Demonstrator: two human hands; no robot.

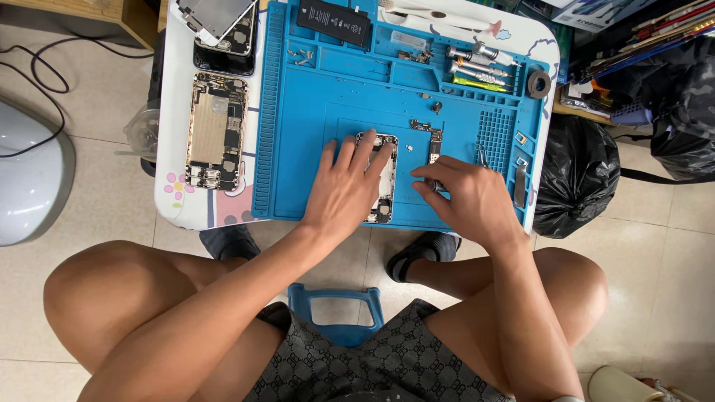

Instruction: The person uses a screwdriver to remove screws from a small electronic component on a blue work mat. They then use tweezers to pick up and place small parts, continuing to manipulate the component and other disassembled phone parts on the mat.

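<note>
Phone shell [385, 179], opened with its insides showing, lies flat on the blue work mat [298, 134], near the mat's front edge, mostly under the left hand [344, 190]. Left hand is palm down, fingers [350, 152] spread a little and laid flat over the shell, pressing on it, not gripping. Fingertips reach the shell's far end.

Right hand [469, 201] sits just beside the shell on its right, resting on the mat. Thumb and forefinger [428, 175] pinched narrow, tips close to the shell's right edge; something small and dark at the tips, too small to tell what it is. Other fingers curled in.

Small circuit board [434, 145] lies on the mat just beyond the right hand. Tweezers [482, 155] next to it. Black battery [334, 21] at the mat's far edge. Screwdrivers [477, 63] grouped at the far right corner, roll of tape [539, 83] beside them. Second opened phone [216, 130] lies on the white table [173, 112] left of the mat, another phone [222, 26] with its screen lifted beyond it. Black bag [577, 175] on the floor right of the table. Blue stool [335, 309] between the person's knees.
</note>
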